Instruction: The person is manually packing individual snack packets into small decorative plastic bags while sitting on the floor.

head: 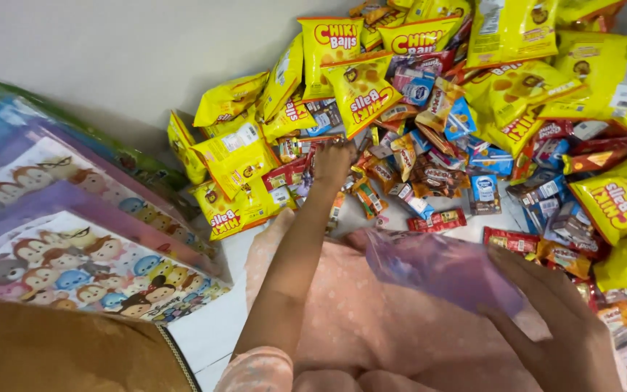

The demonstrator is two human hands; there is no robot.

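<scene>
My left hand (333, 161) reaches forward into a big heap of snack packets, its fingers down among small wrapped sweets (371, 190) beside the yellow puffed-snack bags (235, 163). Whether it grips one is hidden by the hand itself. My right hand (560, 319) at the lower right holds a translucent purple plastic bag (440, 267) by its edge, above my pink-clothed lap (371, 327).
Yellow snack bags (604, 80) and small red (438, 220), blue and brown packets cover the white floor to the right and far side. A stack of cartoon-printed purple bags (74, 268) lies at the left, with a brown cushion (59, 352) at the lower left.
</scene>
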